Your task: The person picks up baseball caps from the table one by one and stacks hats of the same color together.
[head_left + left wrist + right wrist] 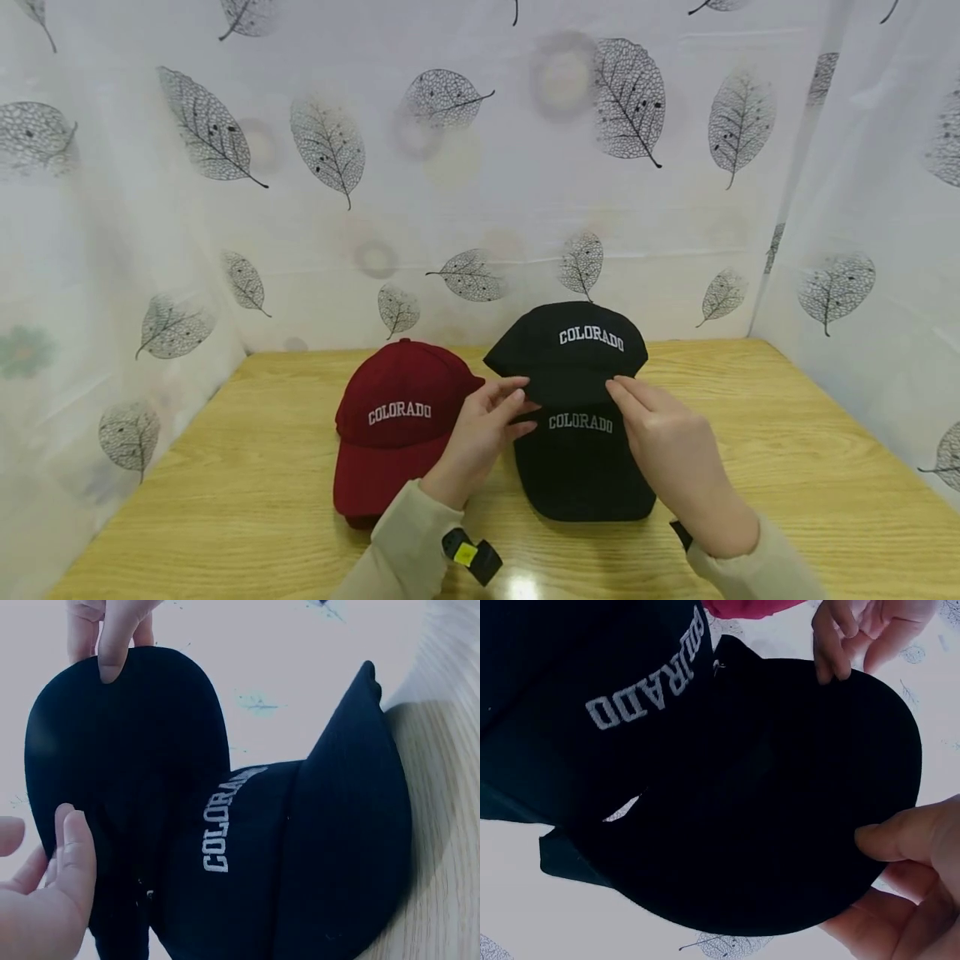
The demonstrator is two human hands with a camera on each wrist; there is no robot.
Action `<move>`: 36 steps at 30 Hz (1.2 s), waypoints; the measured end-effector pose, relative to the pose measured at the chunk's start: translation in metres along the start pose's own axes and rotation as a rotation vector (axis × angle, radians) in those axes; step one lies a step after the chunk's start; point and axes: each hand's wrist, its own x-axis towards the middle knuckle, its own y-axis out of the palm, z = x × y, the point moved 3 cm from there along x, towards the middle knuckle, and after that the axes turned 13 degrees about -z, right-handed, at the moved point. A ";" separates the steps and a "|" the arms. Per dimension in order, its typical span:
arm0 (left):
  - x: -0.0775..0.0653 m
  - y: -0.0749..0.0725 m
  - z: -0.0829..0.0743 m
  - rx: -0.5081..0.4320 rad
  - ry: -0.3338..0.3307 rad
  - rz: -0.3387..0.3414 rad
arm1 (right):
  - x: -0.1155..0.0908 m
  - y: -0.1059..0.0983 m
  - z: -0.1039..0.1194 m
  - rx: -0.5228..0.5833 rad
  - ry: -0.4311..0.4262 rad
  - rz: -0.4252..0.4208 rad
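Note:
A black baseball cap (pixel 566 350) with white COLORADO lettering is held tilted, its brim toward me. Below and in front of it, a second black cap (pixel 585 483) with the same lettering stands on the table. My right hand (pixel 671 450) pinches the right edge of the upper cap's brim, the thumb on the underside in the right wrist view. At the brim's left edge, my left hand (pixel 480 437) holds lightly with thumb and fingers. The upper brim hides the lower cap's top, so I cannot tell how far the two overlap.
Left of the black caps sits a dark red COLORADO cap (pixel 397 383), partly behind my left hand. Everything rests on a light wooden table (pixel 247 467). A white curtain (pixel 480 192) with leaf prints surrounds the back and sides.

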 end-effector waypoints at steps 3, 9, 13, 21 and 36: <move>0.000 -0.001 0.001 0.030 -0.009 -0.023 | -0.002 0.002 0.002 0.000 -0.021 0.030; 0.002 -0.004 0.005 0.162 -0.030 -0.045 | -0.001 0.003 0.005 -0.016 0.012 0.162; 0.003 -0.005 0.007 0.317 -0.016 -0.022 | -0.002 0.006 0.004 0.021 0.160 0.368; 0.002 -0.008 0.007 0.542 0.022 0.041 | -0.008 0.015 -0.004 0.128 0.300 0.678; -0.009 0.001 0.019 1.319 0.153 0.233 | -0.023 0.025 0.000 0.230 0.107 0.985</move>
